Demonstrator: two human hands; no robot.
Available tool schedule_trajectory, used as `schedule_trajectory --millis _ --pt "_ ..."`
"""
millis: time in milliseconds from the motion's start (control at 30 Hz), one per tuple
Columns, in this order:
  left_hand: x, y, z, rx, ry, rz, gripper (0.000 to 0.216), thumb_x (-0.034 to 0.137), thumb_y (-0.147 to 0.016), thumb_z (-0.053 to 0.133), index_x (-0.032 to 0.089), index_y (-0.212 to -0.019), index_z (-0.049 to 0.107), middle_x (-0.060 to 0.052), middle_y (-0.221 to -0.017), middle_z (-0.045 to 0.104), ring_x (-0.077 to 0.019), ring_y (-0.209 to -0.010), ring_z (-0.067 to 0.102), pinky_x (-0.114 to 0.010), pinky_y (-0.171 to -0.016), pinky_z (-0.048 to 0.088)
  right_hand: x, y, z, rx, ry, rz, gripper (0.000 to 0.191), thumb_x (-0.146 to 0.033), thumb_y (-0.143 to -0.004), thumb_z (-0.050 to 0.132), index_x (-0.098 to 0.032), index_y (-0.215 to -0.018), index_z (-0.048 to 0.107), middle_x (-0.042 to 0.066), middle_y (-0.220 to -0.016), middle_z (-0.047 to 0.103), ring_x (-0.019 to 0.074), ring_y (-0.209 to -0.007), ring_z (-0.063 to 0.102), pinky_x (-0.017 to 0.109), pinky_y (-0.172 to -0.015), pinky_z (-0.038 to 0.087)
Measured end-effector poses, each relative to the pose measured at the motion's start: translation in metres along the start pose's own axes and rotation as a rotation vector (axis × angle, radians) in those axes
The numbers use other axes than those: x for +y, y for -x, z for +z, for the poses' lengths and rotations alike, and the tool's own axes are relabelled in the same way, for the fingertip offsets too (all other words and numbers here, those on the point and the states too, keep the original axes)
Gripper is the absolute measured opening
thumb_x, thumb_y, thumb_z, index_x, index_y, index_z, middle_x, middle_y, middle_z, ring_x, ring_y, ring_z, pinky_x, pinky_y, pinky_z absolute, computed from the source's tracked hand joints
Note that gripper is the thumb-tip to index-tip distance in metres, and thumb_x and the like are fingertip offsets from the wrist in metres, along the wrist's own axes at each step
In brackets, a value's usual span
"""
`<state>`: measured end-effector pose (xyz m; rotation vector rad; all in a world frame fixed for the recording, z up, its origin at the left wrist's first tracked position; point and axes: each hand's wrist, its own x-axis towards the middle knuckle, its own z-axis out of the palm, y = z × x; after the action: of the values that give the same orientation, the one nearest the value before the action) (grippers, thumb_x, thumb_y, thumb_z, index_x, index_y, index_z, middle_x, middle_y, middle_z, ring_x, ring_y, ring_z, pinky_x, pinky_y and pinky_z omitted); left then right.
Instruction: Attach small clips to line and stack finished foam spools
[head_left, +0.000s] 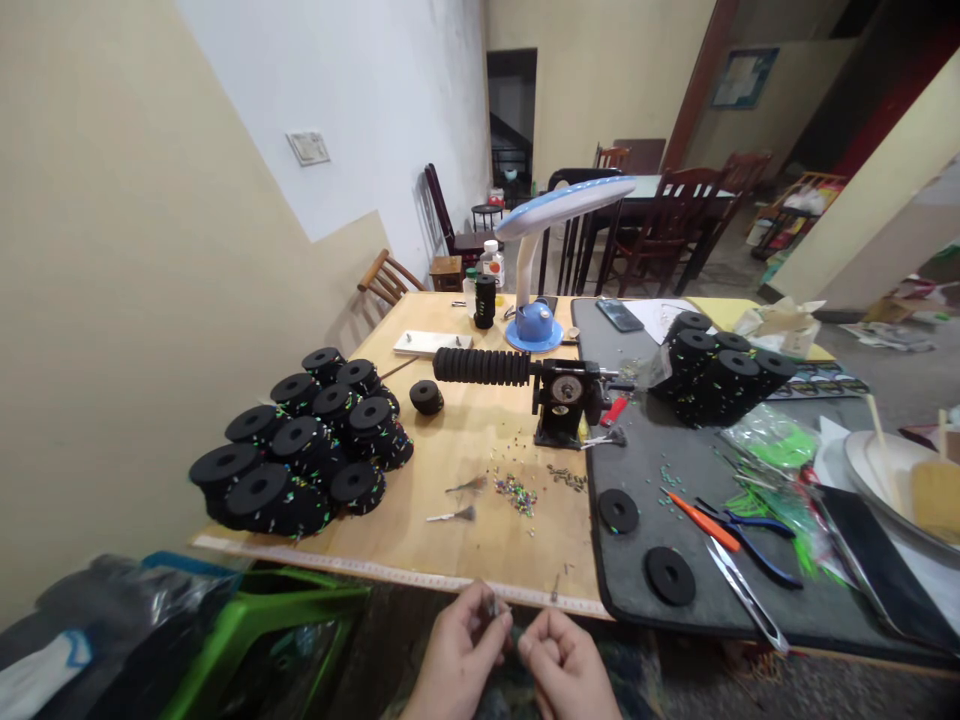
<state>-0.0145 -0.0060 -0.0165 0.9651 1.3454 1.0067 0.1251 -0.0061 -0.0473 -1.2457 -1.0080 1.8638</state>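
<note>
Wooden surface (480, 500): spreads around and below a ribbed black device (484, 366).
Grey mat (675, 612): right of the device, carrying pliers (750, 545).
Black foam discs (296, 450): stacked left of the device.
Coloured beads (515, 495): scattered below the device.
Left hand (457, 655): fingers pinching a small metal piece (492, 606), well below the device.
Right hand (566, 665): curled just beside it; grip cannot be told.

No legible text; tape measure (397, 573) markings, bottle label (492, 268) too small to read.

Small metal bit (493, 606) - pinched in left hand (456, 658) fingertips; right hand (566, 668) just beside, fingers curled.
</note>
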Motion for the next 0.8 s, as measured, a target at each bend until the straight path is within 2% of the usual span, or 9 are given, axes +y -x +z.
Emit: schedule_trajectory --millis 433,800 --pt "-0.0029 0.0021 -0.0033 0.031 -0.225 0.164 0.025 0.038 -0.084 0.060 0.018 -0.069 0.057 0.000 -0.065 0.056 -0.0155 -0.064 0.053 -0.021 -0.061 0.042 -0.0048 0.0003 0.0021 0.037 -0.001 0.002 0.060 -0.080 -0.060 0.061 -0.022 -0.063 0.044 -0.017 -0.030 0.029 0.0025 -0.024 0.020 0.015 -0.028 0.014" --pt "-0.0055 0.0022 -0.0045 0.052 -0.273 0.179 0.020 0.030 -0.085 0.059 0.019 -0.070 0.057 0.000 -0.066 0.057 -0.0160 -0.064 0.054 -0.021 -0.060 0.041 -0.0020 0.0008 0.0019 0.026 0.006 0.012 0.059 -0.079 -0.061 0.061 -0.023 -0.064 0.043 -0.017 -0.031 0.030 0.0027 -0.024 0.021 0.015 -0.028 0.016"
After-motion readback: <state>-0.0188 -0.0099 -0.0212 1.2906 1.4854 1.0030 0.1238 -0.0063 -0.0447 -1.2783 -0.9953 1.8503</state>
